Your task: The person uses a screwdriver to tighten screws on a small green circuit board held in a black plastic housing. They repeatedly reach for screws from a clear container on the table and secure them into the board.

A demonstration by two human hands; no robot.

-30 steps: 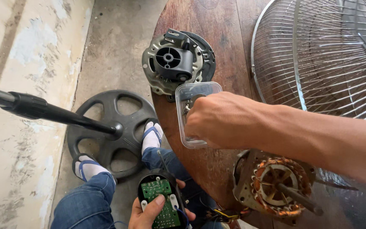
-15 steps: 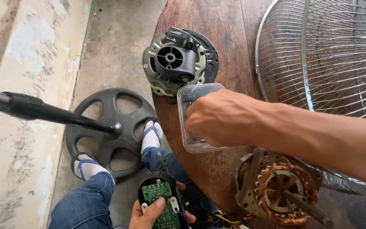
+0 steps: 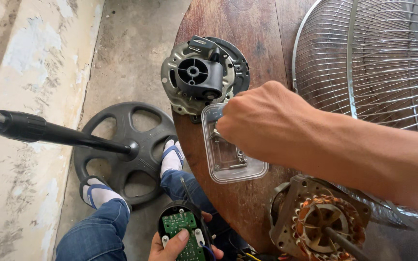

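Since the earlier frame, the right hand [image 3: 262,121] has reached further into the clear plastic tray [image 3: 231,150], fingertips down among small metal parts; whether its grip is clamped on one cannot be told. At two o'clock a wire fan guard [image 3: 373,63] lies on the round wooden tabletop [image 3: 247,38]. At eight o'clock sits the black stand base [image 3: 122,150]. A grey motor housing [image 3: 201,75] lies at twelve, a copper-wound stator [image 3: 320,224] at five. The left hand [image 3: 182,244], grip clamped, holds a black switch case with green circuit board [image 3: 182,229] at six.

- Bright, even daylight; colours clear, shadows soft.
- Faint sheen on the wooden table [image 3: 247,29] and wire fan guard [image 3: 378,63].
- Sharp focus throughout; slight wide-angle stretching at the edges.
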